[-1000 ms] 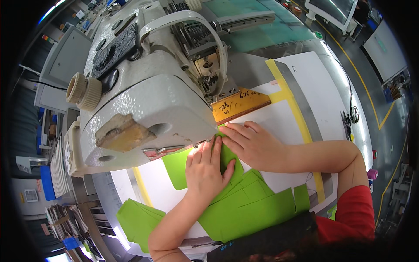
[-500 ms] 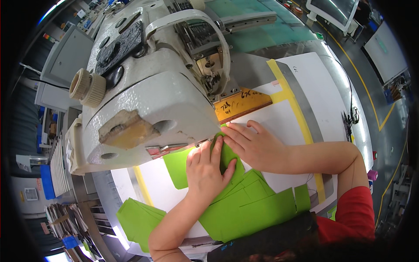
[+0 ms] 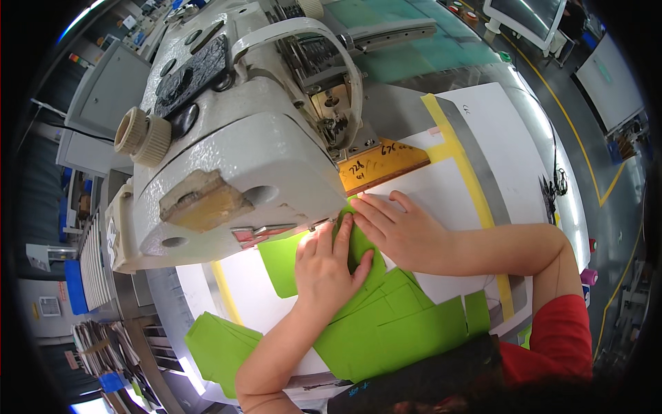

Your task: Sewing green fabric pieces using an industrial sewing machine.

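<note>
A bright green sheet piece (image 3: 277, 268) lies on the white work surface, partly under the white sewing machine head (image 3: 241, 148). My left hand (image 3: 324, 272) rests flat on it, fingers extended toward the machine's lower edge and thumb out to the side. Just to the right, my right hand (image 3: 407, 238) lies palm down, its fingertips at the green edge in front of an orange plate (image 3: 386, 164) with handwritten marks. Neither hand grips anything. The machine head hides the needle area and the far part of the green piece.
Cut green pieces (image 3: 407, 328) overlap close to my body, and more green pieces (image 3: 219, 352) lie at the left. Yellow tape (image 3: 469, 179) crosses the white surface. Small black tools (image 3: 550, 193) sit near the right edge. A monitor (image 3: 531, 21) stands far right.
The machine head appears very slightly shifted to the right in view. Both hands and the green pieces keep practically the same places.
</note>
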`<control>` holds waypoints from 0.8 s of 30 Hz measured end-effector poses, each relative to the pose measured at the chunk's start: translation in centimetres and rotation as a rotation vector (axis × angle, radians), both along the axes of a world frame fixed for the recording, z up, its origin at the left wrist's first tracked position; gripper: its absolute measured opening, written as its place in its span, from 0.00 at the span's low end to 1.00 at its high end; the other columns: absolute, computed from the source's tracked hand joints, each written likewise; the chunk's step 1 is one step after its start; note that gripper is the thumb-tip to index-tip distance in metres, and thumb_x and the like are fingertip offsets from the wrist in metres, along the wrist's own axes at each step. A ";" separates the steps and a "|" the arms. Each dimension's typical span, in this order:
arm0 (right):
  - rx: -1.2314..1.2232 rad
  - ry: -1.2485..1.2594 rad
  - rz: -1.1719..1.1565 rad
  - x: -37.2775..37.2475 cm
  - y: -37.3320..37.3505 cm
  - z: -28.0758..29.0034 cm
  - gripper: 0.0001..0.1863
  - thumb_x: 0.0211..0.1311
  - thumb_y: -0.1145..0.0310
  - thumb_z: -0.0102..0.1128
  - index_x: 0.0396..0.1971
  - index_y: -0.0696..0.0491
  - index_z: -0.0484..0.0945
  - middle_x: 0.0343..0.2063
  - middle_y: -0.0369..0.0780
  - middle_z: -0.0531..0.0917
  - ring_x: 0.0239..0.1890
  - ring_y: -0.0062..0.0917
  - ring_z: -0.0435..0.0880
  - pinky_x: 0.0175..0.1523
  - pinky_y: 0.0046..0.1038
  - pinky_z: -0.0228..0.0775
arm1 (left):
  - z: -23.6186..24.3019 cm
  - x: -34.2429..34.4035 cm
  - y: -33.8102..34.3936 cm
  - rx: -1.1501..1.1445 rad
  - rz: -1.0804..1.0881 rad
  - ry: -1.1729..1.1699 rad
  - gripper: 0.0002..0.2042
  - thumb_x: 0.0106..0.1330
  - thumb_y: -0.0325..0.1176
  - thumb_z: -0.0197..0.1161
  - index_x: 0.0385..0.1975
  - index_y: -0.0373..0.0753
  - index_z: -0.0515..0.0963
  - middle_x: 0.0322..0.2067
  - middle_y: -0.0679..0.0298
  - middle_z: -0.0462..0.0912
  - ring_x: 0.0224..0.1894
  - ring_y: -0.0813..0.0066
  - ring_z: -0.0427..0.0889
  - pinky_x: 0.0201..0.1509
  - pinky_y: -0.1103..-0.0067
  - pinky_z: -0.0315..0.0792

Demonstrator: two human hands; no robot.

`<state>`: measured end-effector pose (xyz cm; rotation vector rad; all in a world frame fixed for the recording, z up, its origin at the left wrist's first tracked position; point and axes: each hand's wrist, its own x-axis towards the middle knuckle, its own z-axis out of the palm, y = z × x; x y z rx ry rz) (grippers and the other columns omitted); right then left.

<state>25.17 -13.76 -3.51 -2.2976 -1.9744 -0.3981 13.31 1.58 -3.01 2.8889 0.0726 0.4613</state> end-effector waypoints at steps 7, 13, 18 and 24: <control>0.022 -0.028 0.013 0.1 0.0 -0.2 0.25 0.56 0.64 0.50 0.52 0.61 0.73 0.60 0.48 0.69 0.64 0.37 0.64 0.60 0.41 0.59 | 0.2 0.1 0.0 0.055 -0.012 -0.013 0.30 0.50 0.43 0.69 0.54 0.36 0.74 0.55 0.54 0.73 0.47 0.61 0.77 0.52 0.71 0.67; 0.011 -0.003 0.005 0.0 0.0 -0.1 0.26 0.56 0.65 0.50 0.54 0.61 0.72 0.62 0.47 0.67 0.65 0.36 0.62 0.60 0.40 0.59 | 0.4 0.0 0.0 0.077 -0.010 -0.007 0.30 0.50 0.43 0.69 0.54 0.36 0.74 0.55 0.55 0.74 0.46 0.62 0.77 0.52 0.71 0.66; 0.024 0.004 0.004 0.1 -0.1 -0.2 0.25 0.57 0.65 0.49 0.54 0.61 0.71 0.61 0.47 0.68 0.65 0.37 0.63 0.59 0.39 0.60 | 0.6 0.1 -0.1 0.069 -0.003 0.028 0.30 0.51 0.43 0.69 0.54 0.37 0.74 0.55 0.55 0.74 0.47 0.62 0.77 0.53 0.71 0.66; 0.032 -0.004 0.016 0.1 0.0 -0.4 0.24 0.57 0.65 0.49 0.53 0.61 0.72 0.60 0.47 0.69 0.65 0.37 0.63 0.59 0.39 0.61 | 0.7 0.0 -0.1 0.071 -0.004 0.017 0.29 0.52 0.43 0.68 0.53 0.36 0.75 0.54 0.55 0.74 0.47 0.62 0.76 0.55 0.70 0.66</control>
